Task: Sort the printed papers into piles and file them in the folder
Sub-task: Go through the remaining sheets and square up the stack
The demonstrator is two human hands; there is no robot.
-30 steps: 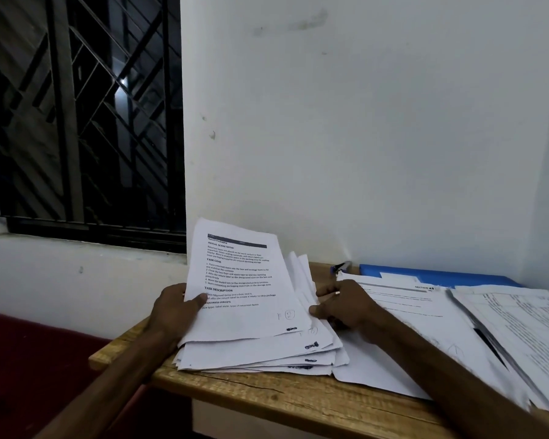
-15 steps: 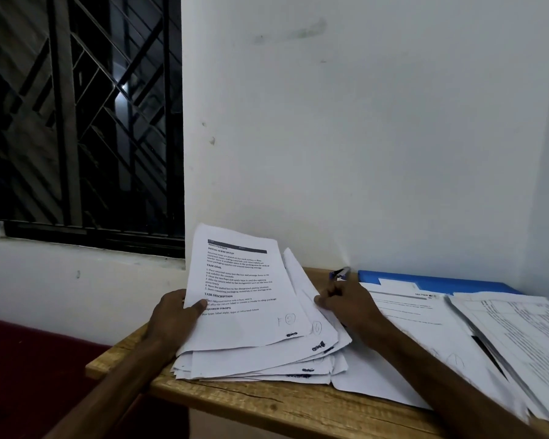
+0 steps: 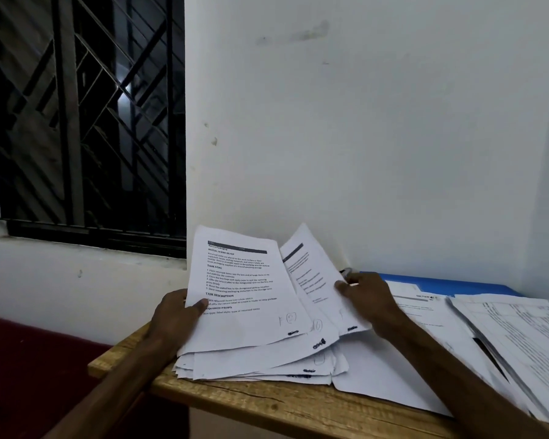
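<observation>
papers [image 3: 244,327] are white with black print, and the top one's got a black bar across the heading. folder [image 3: 463,285] at the back is bright blue. surface [image 3: 267,403] is pale yellowish wood, grainy. window grille [image 3: 86,122] is black with a diagonal criss-cross pattern, wall [image 3: 362,137] white.

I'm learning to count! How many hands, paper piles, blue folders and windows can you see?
Hands: 2, left hand, right hand
Paper piles: 3, left pile, middle pile, right pile
Blue folder: 1
Window: 1
Total: 7
</observation>
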